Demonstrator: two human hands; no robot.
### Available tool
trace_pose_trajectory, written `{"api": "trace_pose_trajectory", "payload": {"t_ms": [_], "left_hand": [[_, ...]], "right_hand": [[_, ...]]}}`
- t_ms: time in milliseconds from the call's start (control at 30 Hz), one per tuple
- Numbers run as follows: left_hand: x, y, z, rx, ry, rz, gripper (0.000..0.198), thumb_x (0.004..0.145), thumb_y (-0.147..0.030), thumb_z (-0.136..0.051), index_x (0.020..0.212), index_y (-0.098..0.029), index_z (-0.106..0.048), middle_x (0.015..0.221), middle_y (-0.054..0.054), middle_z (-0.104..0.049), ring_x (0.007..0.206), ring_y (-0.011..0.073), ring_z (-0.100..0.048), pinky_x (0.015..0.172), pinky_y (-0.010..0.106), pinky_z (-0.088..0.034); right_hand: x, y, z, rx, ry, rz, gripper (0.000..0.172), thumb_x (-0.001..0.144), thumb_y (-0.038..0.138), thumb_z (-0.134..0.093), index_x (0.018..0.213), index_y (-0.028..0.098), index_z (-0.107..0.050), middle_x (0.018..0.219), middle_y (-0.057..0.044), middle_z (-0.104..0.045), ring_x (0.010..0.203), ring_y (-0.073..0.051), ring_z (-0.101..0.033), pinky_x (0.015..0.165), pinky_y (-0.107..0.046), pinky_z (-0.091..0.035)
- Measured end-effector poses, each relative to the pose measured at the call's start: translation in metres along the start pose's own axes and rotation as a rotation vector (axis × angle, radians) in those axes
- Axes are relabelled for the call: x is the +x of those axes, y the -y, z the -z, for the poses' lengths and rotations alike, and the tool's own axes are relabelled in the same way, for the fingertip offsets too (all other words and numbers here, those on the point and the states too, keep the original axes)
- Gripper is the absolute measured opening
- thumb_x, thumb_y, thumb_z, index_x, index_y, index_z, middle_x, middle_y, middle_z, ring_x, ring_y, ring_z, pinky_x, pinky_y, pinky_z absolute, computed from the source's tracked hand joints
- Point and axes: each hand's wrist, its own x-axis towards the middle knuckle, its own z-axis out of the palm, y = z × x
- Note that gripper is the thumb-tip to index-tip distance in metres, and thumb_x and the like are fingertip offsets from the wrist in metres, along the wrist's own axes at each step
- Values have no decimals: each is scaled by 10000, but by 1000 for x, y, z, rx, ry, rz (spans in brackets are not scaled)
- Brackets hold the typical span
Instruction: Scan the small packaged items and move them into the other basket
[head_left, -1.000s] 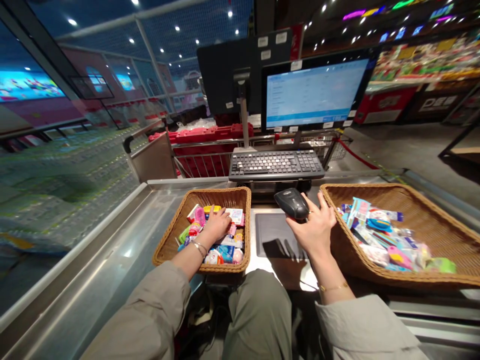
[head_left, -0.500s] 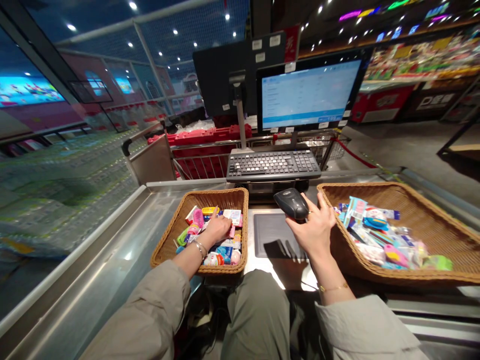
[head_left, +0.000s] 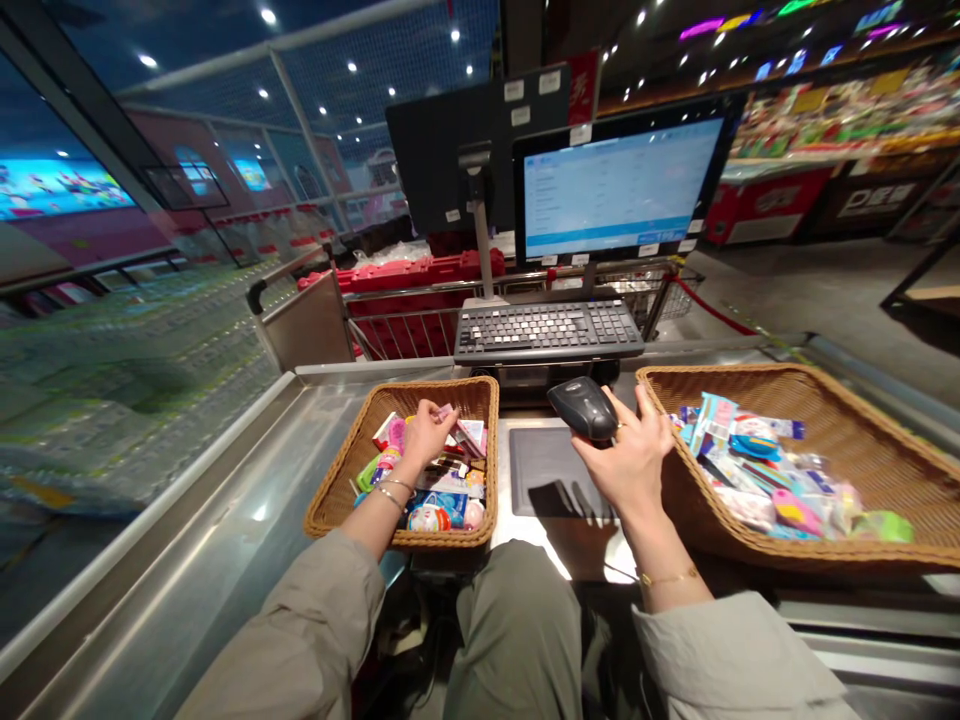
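My right hand (head_left: 634, 455) grips a black handheld barcode scanner (head_left: 583, 406) above a dark pad (head_left: 551, 467) on the steel counter. My left hand (head_left: 424, 434) is raised a little inside the left wicker basket (head_left: 337, 490), fingers pinched on a small pink packet (head_left: 445, 411). The basket holds several small colourful packaged items (head_left: 446, 490). A larger wicker basket (head_left: 862, 420) to the right of my right hand holds several more small packets (head_left: 757, 465).
Behind the baskets sit a black keyboard (head_left: 549, 330), a lit monitor (head_left: 619, 185) and a second screen's dark back (head_left: 465, 150). A shopping cart with red crates (head_left: 409, 290) stands beyond. The steel counter (head_left: 225, 520) slopes off to the left.
My left hand has lifted from among the items in the left basket, bringing up a small pink packet. My right hand with the scanner has stayed still.
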Motion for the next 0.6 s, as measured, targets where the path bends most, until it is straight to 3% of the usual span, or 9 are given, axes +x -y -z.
{"api": "trace_pose_trajectory", "payload": {"t_ms": [267,367,467,600], "left_hand": [[4,23,-8,213,103,60,461,946,-565,-538,968,-131,-692,896,174,-768,872,319,-737,739,357,-513],[0,26,-2,293,76,-38,452,922,-532,-604,1127,-139,-691,1118,202,-741,1100,354,-684,918,418,-505],[-1,31,5,338,83,-211,443,880,-508,-698,1250,-266,-688,1375,134,-655,1336,345,-540,1103,464,-412],[0,42,6,457,156,-429,549,795,-498,-807,1318,-401,-675,1602,63,-475,1521,415,-289,1185,643,-264]], "right_hand": [[0,-3,1,-9,3,-11,424,751,458,-622,1077,205,-724,1311,-126,-703,1444,-393,-430,1181,-698,-230],[-1,-7,0,-27,-5,25,455,769,453,-611,1134,201,-714,1290,-131,-709,1440,-400,-427,1173,-703,-239],[-1,-8,-1,-37,-8,26,491,776,458,-604,1177,193,-703,1292,-131,-708,1446,-399,-419,1175,-691,-240],[-1,-9,0,-41,-12,19,489,769,466,-611,1166,197,-707,1291,-135,-710,1442,-397,-427,1178,-685,-230]]}}
